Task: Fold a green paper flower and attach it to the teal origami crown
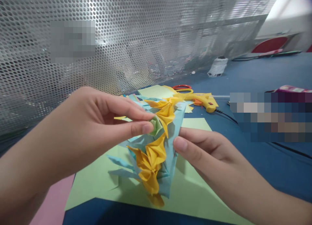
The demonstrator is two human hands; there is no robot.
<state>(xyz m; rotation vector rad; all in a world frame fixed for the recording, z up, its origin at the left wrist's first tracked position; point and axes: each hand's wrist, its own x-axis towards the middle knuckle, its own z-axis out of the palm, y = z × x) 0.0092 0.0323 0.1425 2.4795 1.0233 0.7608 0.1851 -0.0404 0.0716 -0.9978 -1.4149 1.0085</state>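
Between the thumb and forefinger of my left hand is a small green folded paper piece, held against the middle of a light blue paper craft. Yellow folded paper flowers cover the craft's face above and below the green piece. My right hand pinches the craft's right edge between thumb and fingers. Light blue paper strips stick out at the craft's lower left. The craft is held up over green paper sheets.
Green sheets cover the blue table, with pink paper at lower left. Behind the craft lie a yellow glue gun with a black cord and scissors. A perforated metal screen stands at the back. White string sits farther right.
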